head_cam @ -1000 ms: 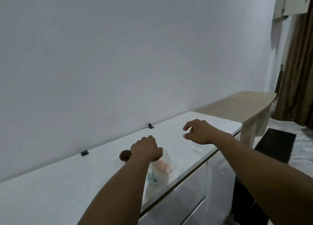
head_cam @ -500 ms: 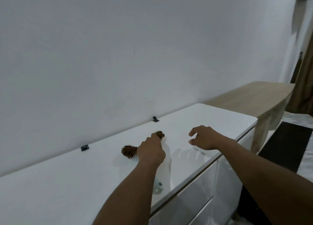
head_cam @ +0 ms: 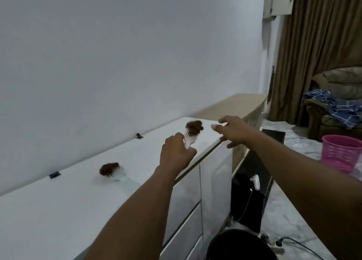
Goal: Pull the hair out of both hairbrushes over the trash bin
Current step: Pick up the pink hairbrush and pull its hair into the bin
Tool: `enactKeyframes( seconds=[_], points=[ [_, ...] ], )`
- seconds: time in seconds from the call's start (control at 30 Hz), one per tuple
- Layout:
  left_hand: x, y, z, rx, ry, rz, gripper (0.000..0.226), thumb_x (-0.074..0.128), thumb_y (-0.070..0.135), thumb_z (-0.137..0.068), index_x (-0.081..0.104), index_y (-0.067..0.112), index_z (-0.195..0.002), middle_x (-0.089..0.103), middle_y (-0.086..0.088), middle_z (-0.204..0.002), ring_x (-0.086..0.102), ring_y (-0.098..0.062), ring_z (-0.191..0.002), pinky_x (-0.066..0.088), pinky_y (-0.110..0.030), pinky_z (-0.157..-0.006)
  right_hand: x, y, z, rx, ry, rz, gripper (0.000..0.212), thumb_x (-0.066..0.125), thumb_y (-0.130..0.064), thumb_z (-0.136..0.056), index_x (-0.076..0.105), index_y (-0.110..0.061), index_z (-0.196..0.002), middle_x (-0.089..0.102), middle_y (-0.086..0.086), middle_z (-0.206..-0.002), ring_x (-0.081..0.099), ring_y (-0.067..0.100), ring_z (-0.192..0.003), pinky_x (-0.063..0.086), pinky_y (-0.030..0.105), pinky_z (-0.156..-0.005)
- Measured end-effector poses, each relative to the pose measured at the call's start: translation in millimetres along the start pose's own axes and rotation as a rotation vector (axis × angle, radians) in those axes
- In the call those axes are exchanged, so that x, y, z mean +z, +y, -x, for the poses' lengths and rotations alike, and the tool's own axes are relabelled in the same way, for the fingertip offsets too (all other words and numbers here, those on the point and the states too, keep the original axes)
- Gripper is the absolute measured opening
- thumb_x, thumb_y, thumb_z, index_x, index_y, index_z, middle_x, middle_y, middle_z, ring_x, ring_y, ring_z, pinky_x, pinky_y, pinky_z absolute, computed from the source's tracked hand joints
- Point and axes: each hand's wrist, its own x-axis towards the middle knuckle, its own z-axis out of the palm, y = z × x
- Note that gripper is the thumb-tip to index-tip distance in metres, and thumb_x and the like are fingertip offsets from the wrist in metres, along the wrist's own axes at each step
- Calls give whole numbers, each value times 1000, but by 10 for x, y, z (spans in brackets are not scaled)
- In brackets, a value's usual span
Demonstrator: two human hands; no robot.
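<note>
- The left hand [head_cam: 176,154] is closed around the handle of a pink hairbrush [head_cam: 191,137], lifted above the white counter [head_cam: 68,201] near its right end; the brush head points up and away from the camera
- A clump of brown hair [head_cam: 194,127] sits tangled in the pink hairbrush's bristles at the top of its head
- The right hand [head_cam: 234,131] is open, fingers spread and slightly curled, empty; it hovers just right of the hair clump, over the counter's right front corner, not touching the brush as far as can be seen
- A second hairbrush [head_cam: 115,172], pale and somewhat see-through, lies on the counter to the left of the held one, well apart from both hands; its bristles carry their own clump of brown hair [head_cam: 109,168], and its handle runs toward the near right
- Two small dark clips [head_cam: 139,136] sit at the far edge of the counter where it meets the plain wall; the other one [head_cam: 54,174] is further left
- A black trash bin [head_cam: 241,246] stands on the floor at the bottom of the view, in front of the counter's glossy white drawers [head_cam: 188,210]; only its rounded rim and top show
- A pink basket [head_cam: 341,153] with a lattice wall stands on the floor at the right, partly behind the right forearm
- Farther right are brown curtains [head_cam: 313,50] and an armchair [head_cam: 337,107] with blue checked cloth [head_cam: 338,107] draped over it
- A light wooden table [head_cam: 235,105] adjoins the counter's far end
</note>
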Motion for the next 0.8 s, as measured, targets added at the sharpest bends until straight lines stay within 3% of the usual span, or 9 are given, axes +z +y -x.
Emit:
enactKeyframes(
  seconds=[0.13,0.23,0.37,0.53,0.6,0.7,0.8],
  points=[
    [541,217,360,124,-109,17,44,74,27,-75,65,7,-114,72,-8,-93,67,-27,-87,56,-40,-76,-219,478,357,158,69,-257,59,60,-47,-93,44,-23,-143,55,7,-126,66,22,-95,60,38,-62],
    [1007,254,621,215,-218,-18,47,75,29,-73,70,10,-115,72,-6,-90,67,-24,-81,56,-36,-70,-241,984,572,264,92,-342,35,60,-37,-96,55,-23,-127,63,13,-117,66,28,-94,61,50,-81],
    [1648,128,885,243,-383,-48,35,74,30,-70,70,15,-102,68,-3,-90,63,-22,-77,50,-34,-62,-60,1775,712,350,186,-408,8,70,-20,-92,67,-15,-97,68,17,-106,70,30,-84,62,42,-65],
    [2500,-313,1200,182,-599,-14,25,68,31,-80,54,16,-95,62,-3,-87,58,-26,-77,35,-33,-58,401,2810,808,561,328,-390,22,87,-25,-75,67,-16,-80,70,17,-95,73,30,-81,64,41,-65],
    [2820,-522,1333,103,-665,41,22,63,35,-84,50,20,-90,63,-2,-82,61,-28,-75,37,-32,-57,625,3196,850,665,349,-413,24,88,-25,-73,68,-13,-77,73,20,-90,71,27,-69,63,38,-61],
    [3265,-839,1486,24,-726,78,35,56,52,-92,48,20,-82,59,2,-71,62,-28,-72,43,-36,-57,966,3720,899,760,329,-399,20,87,-27,-75,71,-17,-66,75,15,-80,70,25,-65,64,47,-71],
    [3666,-1187,1592,14,-791,50,25,56,41,-98,49,21,-84,57,1,-70,65,-33,-77,45,-38,-61,1307,4196,910,806,305,-299,22,82,-30,-79,73,-22,-61,75,7,-71,71,23,-64,63,48,-72]
  ],
)
